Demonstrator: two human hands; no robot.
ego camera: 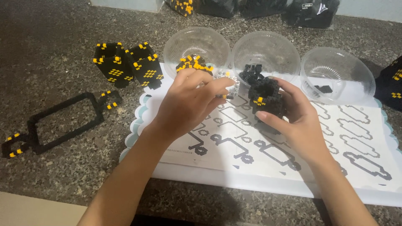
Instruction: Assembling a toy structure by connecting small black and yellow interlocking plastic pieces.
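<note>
**Two hands working a small-brick assembly over the instruction sheet**

The right hand point(293, 113) is gripping the black block assembly point(267, 98) above the instruction sheet point(360, 138). The left hand point(190, 102) is pinching a small brick point(222, 96) just beside it.

Risk: excess pressing force is likely to split the assembly; a loose pinch may be dropping the brick onto the sheet.

Count: three clear bowls point(337, 73) behind the sheet; two finished black-and-yellow towers point(125, 65) and one flat frame point(63, 121) to its left.

I see a speckled, stone-like surface point(54, 167) with a dull polish. The three bowls point(264, 48) are clear, glossy ribbed plastic. The instruction sheet point(356, 138) is smooth matt paper. The black block model point(267, 99) looks like studded hard plastic.
</note>
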